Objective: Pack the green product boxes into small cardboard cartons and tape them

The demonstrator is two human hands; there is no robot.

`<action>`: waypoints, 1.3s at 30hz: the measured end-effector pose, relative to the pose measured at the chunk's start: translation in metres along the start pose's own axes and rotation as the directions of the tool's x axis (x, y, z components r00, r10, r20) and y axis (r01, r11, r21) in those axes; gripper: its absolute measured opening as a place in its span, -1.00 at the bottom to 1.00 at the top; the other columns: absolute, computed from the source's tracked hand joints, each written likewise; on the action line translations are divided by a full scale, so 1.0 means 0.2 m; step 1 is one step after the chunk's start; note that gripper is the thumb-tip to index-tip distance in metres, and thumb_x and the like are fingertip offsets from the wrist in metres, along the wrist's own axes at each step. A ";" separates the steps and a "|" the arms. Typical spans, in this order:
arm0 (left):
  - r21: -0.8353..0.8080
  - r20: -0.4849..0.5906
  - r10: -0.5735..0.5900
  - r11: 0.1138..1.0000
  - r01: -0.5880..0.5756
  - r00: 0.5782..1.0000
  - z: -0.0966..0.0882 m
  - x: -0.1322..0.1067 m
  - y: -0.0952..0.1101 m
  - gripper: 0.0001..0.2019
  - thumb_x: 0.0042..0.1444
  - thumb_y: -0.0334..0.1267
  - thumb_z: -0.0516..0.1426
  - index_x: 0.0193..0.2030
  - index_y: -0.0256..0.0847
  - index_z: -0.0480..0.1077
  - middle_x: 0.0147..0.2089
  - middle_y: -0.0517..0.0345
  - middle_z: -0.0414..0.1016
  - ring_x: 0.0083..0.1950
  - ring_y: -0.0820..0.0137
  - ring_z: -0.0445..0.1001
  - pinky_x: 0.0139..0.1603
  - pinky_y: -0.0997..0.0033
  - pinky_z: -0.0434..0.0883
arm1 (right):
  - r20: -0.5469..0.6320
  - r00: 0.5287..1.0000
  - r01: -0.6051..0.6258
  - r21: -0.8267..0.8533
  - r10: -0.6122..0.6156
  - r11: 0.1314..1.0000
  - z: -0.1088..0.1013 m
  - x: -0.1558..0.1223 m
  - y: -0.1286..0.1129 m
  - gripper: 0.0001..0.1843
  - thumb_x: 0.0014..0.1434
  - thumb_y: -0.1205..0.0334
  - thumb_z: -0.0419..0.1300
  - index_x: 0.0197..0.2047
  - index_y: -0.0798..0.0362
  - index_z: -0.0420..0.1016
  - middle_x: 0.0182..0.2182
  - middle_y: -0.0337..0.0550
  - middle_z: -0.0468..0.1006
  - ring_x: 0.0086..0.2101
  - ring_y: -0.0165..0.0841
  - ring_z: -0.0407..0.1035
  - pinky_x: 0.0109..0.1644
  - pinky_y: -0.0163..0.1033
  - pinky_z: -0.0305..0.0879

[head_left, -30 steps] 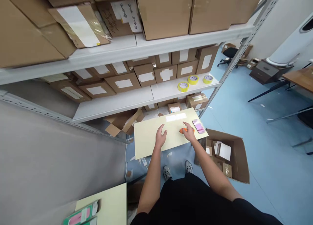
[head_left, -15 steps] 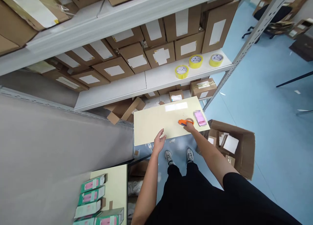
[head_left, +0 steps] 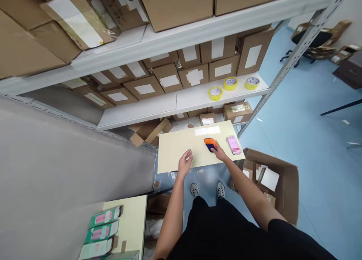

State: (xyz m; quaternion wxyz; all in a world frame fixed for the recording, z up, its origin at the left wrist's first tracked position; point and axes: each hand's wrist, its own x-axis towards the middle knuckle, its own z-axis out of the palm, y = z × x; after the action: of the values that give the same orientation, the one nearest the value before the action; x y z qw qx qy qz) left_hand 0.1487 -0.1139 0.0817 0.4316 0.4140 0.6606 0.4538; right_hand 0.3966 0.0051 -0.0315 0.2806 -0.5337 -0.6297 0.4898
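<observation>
My right hand point(head_left: 219, 152) is closed around an orange and dark blue tape dispenser point(head_left: 210, 143), held over the cream tabletop point(head_left: 172, 154). Near the table's front edge my left hand point(head_left: 185, 162) hovers with its fingers apart and slightly bent, holding nothing. A flat pink item point(head_left: 233, 145), blurred in the picture, lies to the right of my right hand. Toward the back of the tabletop there is a long white strip point(head_left: 207, 130).
Shelves point(head_left: 141, 114) with cardboard boxes stand beyond the table; three yellow tape rolls point(head_left: 215, 94) sit on one. An open carton point(head_left: 288, 188) is at the right on the floor. Green and pink boxes point(head_left: 100, 233) lie on a side table at lower left.
My right hand has turned the tape dispenser, so its dark blue side now shows more. My left hand stays nearly in place over the table's front. The whole view has shifted slightly.
</observation>
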 end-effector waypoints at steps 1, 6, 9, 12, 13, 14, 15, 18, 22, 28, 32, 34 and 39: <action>-0.008 -0.004 0.017 1.000 -0.017 1.000 -0.02 0.03 0.04 -0.45 0.23 0.04 0.27 0.27 -0.19 0.47 0.21 -0.23 0.59 0.27 0.12 0.56 0.26 0.04 0.49 | -0.001 0.999 0.046 0.088 -0.047 0.995 0.01 -0.02 -0.06 -0.54 0.31 -0.04 0.19 0.19 -0.03 0.37 0.05 -0.03 0.58 -0.02 -0.07 0.50 0.10 0.04 0.45; -0.023 -0.018 0.175 0.984 -0.175 0.984 -0.14 0.19 0.34 -0.51 0.27 0.03 0.23 0.25 -0.17 0.50 0.24 -0.19 0.58 0.28 0.14 0.55 0.27 0.07 0.49 | 0.043 0.978 0.180 0.307 -0.203 0.934 0.06 -0.14 -0.43 -0.53 0.38 -0.17 0.16 0.20 -0.09 0.33 0.08 -0.07 0.53 0.10 -0.14 0.43 0.28 0.01 0.34; -0.007 0.072 0.255 0.967 -0.255 0.964 -0.25 0.30 0.54 -0.51 0.27 0.03 0.24 0.25 -0.15 0.52 0.23 -0.14 0.59 0.27 0.16 0.55 0.26 0.12 0.50 | 0.077 0.960 0.228 0.340 -0.269 0.912 0.07 -0.19 -0.64 -0.50 0.38 -0.20 0.18 0.21 -0.08 0.34 0.10 -0.07 0.52 0.12 -0.14 0.41 0.30 0.01 0.31; 0.009 0.261 0.289 0.953 -0.302 0.921 -0.35 0.39 0.71 -0.53 0.23 0.05 0.28 0.16 -0.17 0.59 0.17 -0.09 0.64 0.17 0.17 0.60 0.22 0.16 0.52 | 0.104 0.948 0.256 0.311 -0.300 0.915 0.09 -0.21 -0.82 -0.46 0.37 -0.22 0.20 0.24 -0.08 0.35 0.14 -0.06 0.51 0.14 -0.14 0.39 0.32 0.01 0.29; 0.008 0.324 0.302 0.947 -0.322 0.897 -0.39 0.42 0.74 -0.55 0.21 0.07 0.28 0.10 -0.18 0.62 0.14 -0.07 0.66 0.13 0.17 0.62 0.21 0.17 0.53 | 0.112 0.946 0.262 0.288 -0.304 0.921 0.10 -0.22 -0.86 -0.45 0.37 -0.22 0.20 0.25 -0.08 0.35 0.15 -0.06 0.51 0.14 -0.14 0.39 0.33 0.02 0.29; 0.004 0.379 0.315 0.940 -0.342 0.870 -0.42 0.43 0.77 -0.57 0.20 0.07 0.29 0.05 -0.18 0.65 0.10 -0.05 0.68 0.09 0.17 0.63 0.19 0.18 0.54 | 0.122 0.944 0.266 0.261 -0.306 0.928 0.11 -0.22 -0.91 -0.44 0.37 -0.23 0.20 0.27 -0.08 0.35 0.15 -0.05 0.51 0.15 -0.14 0.39 0.33 0.02 0.29; -0.002 0.425 0.325 0.934 -0.358 0.845 -0.45 0.45 0.79 -0.59 0.18 0.08 0.30 -0.01 -0.18 0.67 0.06 -0.04 0.70 0.05 0.17 0.64 0.15 0.20 0.56 | 0.134 0.943 0.271 0.230 -0.306 0.935 0.12 -0.23 -0.95 -0.43 0.37 -0.23 0.19 0.28 -0.07 0.35 0.16 -0.05 0.52 0.15 -0.13 0.39 0.33 0.03 0.30; -0.002 0.502 0.338 0.921 -0.390 0.796 -0.53 0.48 0.82 -0.62 0.14 0.09 0.31 -0.16 -0.19 0.70 -0.11 0.00 0.73 -0.09 0.18 0.66 -0.01 0.25 0.58 | 0.144 0.941 0.288 0.127 -0.305 0.949 0.16 -0.25 -1.05 -0.39 0.38 -0.24 0.17 0.32 -0.07 0.34 0.18 -0.02 0.52 0.17 -0.11 0.40 0.33 0.04 0.30; 0.070 0.403 0.415 0.875 -0.480 0.816 -0.60 0.49 0.82 -0.70 0.22 0.01 0.25 -0.26 -0.16 0.70 -0.23 0.06 0.71 -0.20 0.24 0.63 -0.14 0.31 0.54 | 0.106 0.953 0.281 0.042 -0.284 0.959 0.23 -0.26 -1.15 -0.44 0.39 -0.23 0.15 0.28 -0.06 0.38 0.13 -0.04 0.56 0.11 -0.12 0.44 0.27 0.00 0.34; 0.190 0.261 0.540 0.784 -0.590 0.801 -0.64 0.49 0.83 -0.73 0.34 -0.15 0.16 -0.25 -0.09 0.70 -0.25 0.09 0.67 -0.22 0.28 0.59 -0.11 0.32 0.49 | 0.037 0.959 0.282 0.005 -0.282 0.959 0.29 -0.22 -1.22 -0.54 0.41 -0.20 0.11 0.15 -0.06 0.43 0.00 -0.10 0.60 -0.01 -0.14 0.47 0.14 -0.08 0.40; 0.304 0.148 0.647 0.690 -0.657 0.748 -0.66 0.55 0.92 -0.69 0.41 -0.16 0.09 -0.15 -0.07 0.70 -0.18 0.05 0.67 -0.12 0.25 0.58 0.04 0.28 0.48 | 0.023 0.967 0.256 -0.030 -0.255 0.966 0.26 -0.15 -1.18 -0.57 0.39 -0.20 0.12 0.06 -0.04 0.45 -0.11 -0.12 0.60 -0.10 -0.16 0.47 0.07 -0.08 0.41; 0.328 0.191 0.674 0.642 -0.693 0.714 -0.67 0.58 0.98 -0.69 0.43 -0.13 0.09 -0.12 -0.06 0.70 -0.15 0.04 0.67 -0.07 0.22 0.58 0.12 0.24 0.48 | 0.015 0.968 0.252 -0.018 -0.251 0.968 0.24 -0.10 -1.15 -0.57 0.40 -0.21 0.11 0.02 -0.03 0.45 -0.14 -0.12 0.59 -0.13 -0.17 0.47 0.04 -0.09 0.42; 0.307 0.194 0.706 0.616 -0.726 0.681 -0.57 0.56 1.11 -0.63 0.40 0.02 0.13 0.19 -0.04 0.60 0.31 -0.01 0.53 0.32 0.07 0.45 0.38 0.08 0.37 | -0.069 0.958 0.279 0.007 -0.278 0.960 0.16 0.06 -1.11 -0.53 0.39 -0.20 0.09 0.13 -0.03 0.43 -0.05 -0.06 0.60 -0.04 -0.12 0.49 0.08 -0.06 0.42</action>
State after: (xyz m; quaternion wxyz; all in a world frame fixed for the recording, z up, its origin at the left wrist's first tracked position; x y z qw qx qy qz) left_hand 0.0433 0.0178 0.2977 0.1489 0.7261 0.5000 0.4480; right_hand 0.2763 0.0181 0.1585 0.3722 -0.4535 -0.6847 0.4324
